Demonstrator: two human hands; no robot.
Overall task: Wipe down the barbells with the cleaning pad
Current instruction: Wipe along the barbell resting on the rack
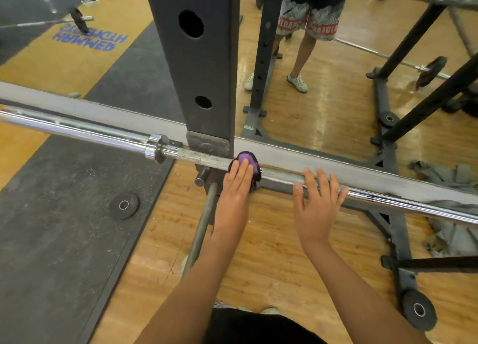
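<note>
Barbell lies across the rack; I judge it heavy, stiff, slick. My left grip presses the soft cleaning pad onto its shaft, fingers flat; my right grip rests wide beside.

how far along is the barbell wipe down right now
Looks done: the barbell gleams to the right of the right hand, though I can't tell if that part was wiped. In hand: the left hand presses the purple cleaning pad onto the bar beside the rack upright, and the right hand rests flat on the bar. Left: the stretch between pad and collar looks dull and speckled.
</note>
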